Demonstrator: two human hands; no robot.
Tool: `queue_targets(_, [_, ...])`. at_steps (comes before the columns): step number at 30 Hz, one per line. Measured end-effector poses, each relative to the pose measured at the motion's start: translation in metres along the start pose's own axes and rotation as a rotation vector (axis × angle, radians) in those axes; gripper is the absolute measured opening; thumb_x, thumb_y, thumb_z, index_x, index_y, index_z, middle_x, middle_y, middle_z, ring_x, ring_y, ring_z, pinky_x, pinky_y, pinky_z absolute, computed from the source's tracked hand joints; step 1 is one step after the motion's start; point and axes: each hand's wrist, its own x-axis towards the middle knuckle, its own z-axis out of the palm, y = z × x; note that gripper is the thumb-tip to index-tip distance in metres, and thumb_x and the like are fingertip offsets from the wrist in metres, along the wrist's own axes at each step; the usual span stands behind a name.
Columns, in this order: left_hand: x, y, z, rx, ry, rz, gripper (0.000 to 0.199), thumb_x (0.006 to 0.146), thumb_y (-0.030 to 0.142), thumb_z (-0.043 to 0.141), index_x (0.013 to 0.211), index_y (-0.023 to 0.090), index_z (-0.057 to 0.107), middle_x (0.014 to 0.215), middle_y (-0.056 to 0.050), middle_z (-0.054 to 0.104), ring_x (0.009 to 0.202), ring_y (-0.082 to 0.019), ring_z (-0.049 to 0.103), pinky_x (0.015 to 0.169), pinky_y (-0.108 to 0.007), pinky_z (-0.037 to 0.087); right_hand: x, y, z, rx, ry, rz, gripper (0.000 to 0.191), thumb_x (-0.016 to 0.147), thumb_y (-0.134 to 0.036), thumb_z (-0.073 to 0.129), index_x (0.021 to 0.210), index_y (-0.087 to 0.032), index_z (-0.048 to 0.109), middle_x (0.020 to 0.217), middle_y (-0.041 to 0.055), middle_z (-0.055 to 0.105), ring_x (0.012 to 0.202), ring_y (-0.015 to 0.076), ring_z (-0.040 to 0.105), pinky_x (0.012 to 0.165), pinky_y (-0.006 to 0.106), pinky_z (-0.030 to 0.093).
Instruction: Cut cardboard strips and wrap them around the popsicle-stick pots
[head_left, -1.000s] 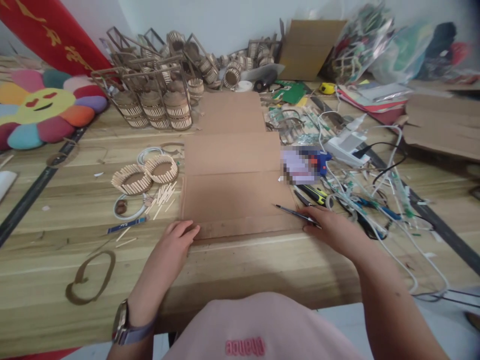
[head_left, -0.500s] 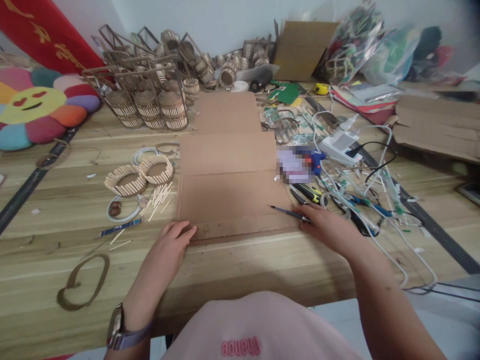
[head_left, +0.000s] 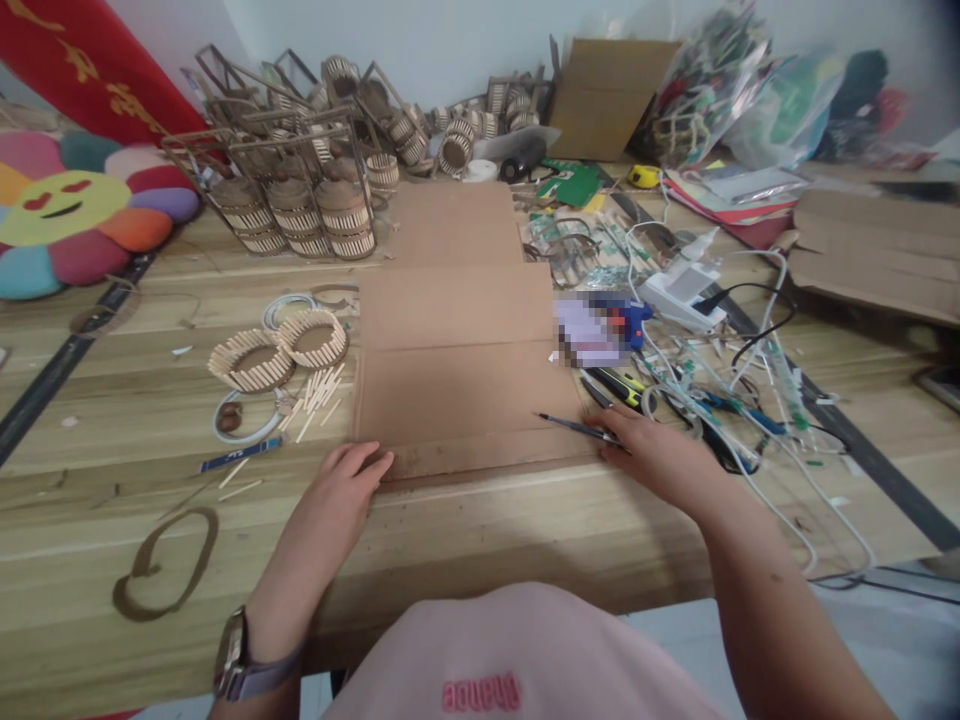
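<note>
Only the viewpoint shifts slightly: unclenched left hand point(head_left: 341, 490) likely steadies the flat brown cardboard sheet point(head_left: 457, 395); right hand point(head_left: 649, 450) touches a slim dark tool point(head_left: 571, 426) (grip unclear).

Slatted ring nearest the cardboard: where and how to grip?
Probably the right wall of the ring, from above on the cardboard side, pinched inside and out: its top is open, the wall stands up, and its left side crowds the other ring.

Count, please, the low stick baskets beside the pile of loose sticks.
2: the left basket and the right basket, side by side beyond the left hand, left of the cardboard. None appears hidden.
</note>
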Motion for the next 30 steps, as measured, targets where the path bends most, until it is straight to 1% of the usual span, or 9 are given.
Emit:
queue_targets(3, [0.0, 0.0, 0.0, 0.003, 0.001, 0.002, 0.039, 0.096, 0.01, 0.039, 0.119, 0.016, 0.07, 0.121, -0.013, 0.068, 0.109, -0.025, 0.061, 0.092, -0.041, 0.056, 0.001, -0.003, -0.003, -0.006, -0.017, 0.009, 0.042, 0.088, -0.015, 0.051, 0.128, -0.022, 0.062, 0.131, 0.0101, 0.066, 0.103, 0.0272, 0.071, 0.08, 0.037, 0.056])
queue_targets(8, [0.0, 0.0, 0.0, 0.0, 0.004, -0.004, 0.04, 0.096, 0.009, 0.039, 0.119, 0.016, 0.07, 0.121, -0.013, 0.068, 0.109, -0.025, 0.061, 0.092, -0.04, 0.056, 0.001, -0.005, -0.006, -0.012, -0.023, 0.009, 0.043, 0.086, -0.014, 0.053, 0.128, -0.023, 0.063, 0.131, 0.0101, 0.066, 0.102, 0.0264, 0.071, 0.08, 0.035, 0.057])
queue_targets(13, [0.0, 0.0, 0.002, -0.002, 0.017, 0.003, 0.04, 0.096, 0.009, 0.038, 0.119, 0.015, 0.071, 0.12, -0.014, 0.068, 0.108, -0.026, 0.061, 0.091, -0.041, 0.057, 0.0, -0.005, -0.006, -0.021, -0.032, 0.01, 0.042, 0.089, -0.014, 0.051, 0.128, -0.023, 0.062, 0.131, 0.0111, 0.066, 0.101, 0.0269, 0.072, 0.079, 0.036, 0.058])
queue_targets(20, [0.0, 0.0, 0.001, -0.028, -0.005, -0.022, 0.041, 0.095, 0.008, 0.038, 0.119, 0.015, 0.07, 0.121, -0.014, 0.067, 0.11, -0.026, 0.061, 0.092, -0.043, 0.056, 0.0, -0.002, -0.002, -0.001, 0.009, -0.028, 0.04, 0.09, -0.016, 0.05, 0.127, -0.022, 0.063, 0.13, 0.0116, 0.066, 0.103, 0.0265, 0.071, 0.081, 0.037, 0.058])
queue_targets(23, [0.001, 0.0, 0.0, -0.053, -0.018, -0.025, 0.041, 0.094, 0.008, 0.039, 0.12, 0.017, 0.07, 0.121, -0.013, 0.068, 0.111, -0.026, 0.061, 0.093, -0.043, 0.056, -0.001, 0.0, 0.001, -0.002, 0.029, -0.029, 0.041, 0.089, -0.017, 0.05, 0.127, -0.023, 0.064, 0.13, 0.0109, 0.066, 0.103, 0.0262, 0.071, 0.08, 0.036, 0.059])
queue_targets(30, [0.003, 0.001, -0.002, -0.034, -0.044, -0.048, 0.04, 0.094, 0.01, 0.04, 0.119, 0.019, 0.071, 0.122, -0.012, 0.068, 0.111, -0.025, 0.062, 0.093, -0.043, 0.056, -0.001, 0.003, 0.005, 0.018, 0.06, -0.051, 0.041, 0.089, -0.017, 0.049, 0.127, -0.022, 0.064, 0.13, 0.0131, 0.066, 0.103, 0.0276, 0.071, 0.081, 0.04, 0.059])
